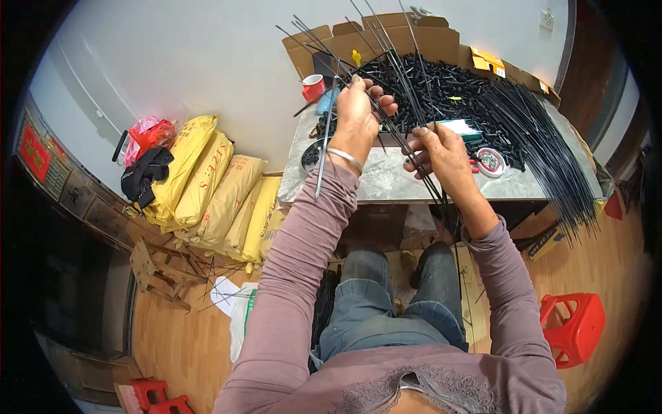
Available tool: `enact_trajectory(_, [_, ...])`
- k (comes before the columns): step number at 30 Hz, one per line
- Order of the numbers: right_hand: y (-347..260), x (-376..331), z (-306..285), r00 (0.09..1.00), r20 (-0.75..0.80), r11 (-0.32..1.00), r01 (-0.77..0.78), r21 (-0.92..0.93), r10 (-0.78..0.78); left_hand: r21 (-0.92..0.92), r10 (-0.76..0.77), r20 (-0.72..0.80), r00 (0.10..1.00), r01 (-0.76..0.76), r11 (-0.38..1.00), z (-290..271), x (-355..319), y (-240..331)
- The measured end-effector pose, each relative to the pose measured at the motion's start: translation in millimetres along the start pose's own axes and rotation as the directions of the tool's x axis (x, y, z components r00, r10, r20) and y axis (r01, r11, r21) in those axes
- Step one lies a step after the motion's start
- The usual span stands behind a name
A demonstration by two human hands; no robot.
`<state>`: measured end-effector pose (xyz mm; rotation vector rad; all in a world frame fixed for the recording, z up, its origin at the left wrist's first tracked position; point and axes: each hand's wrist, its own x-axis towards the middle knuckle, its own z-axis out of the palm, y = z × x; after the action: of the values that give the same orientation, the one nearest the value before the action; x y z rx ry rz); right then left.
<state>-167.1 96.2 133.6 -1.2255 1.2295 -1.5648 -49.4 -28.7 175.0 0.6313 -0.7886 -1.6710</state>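
Several thin black rods (pixel 396 130) slant across the space between my hands, over the front of the table. My left hand (pixel 357 112) is closed around some of them, the fingers curled toward the right. My right hand (pixel 443 153), lower and nearer my body, pinches a bunch of rods between thumb and fingers, and their lower ends hang past the table edge. A grey metal rod (pixel 324 141) runs down beside my left wrist. Behind both hands spreads a heap of small black tube-like parts (pixel 455 77).
A long bundle of black rods (pixel 541 148) overhangs the right side of the grey table (pixel 383 181). A round dish of small parts (pixel 491 162) and a red-and-white cup (pixel 313 88) stand on it. Yellow sacks (pixel 224 190) lie left; a red stool (pixel 574 328) is right.
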Motion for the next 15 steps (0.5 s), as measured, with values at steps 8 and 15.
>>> enact_trajectory(8, [-9, 15, -3, 0.999, -0.033, 0.999, 0.036, -0.033, -0.037, -0.006, 0.035, 0.044, 0.998, -0.034, 0.999, -3, 0, 2])
enact_trajectory(15, [-28, 59, -35, 0.977, -0.116, 0.981, 0.187, 0.048, -0.18, 0.164, -0.134, 0.276, 0.952, 0.091, 0.982, -16, -11, 21])
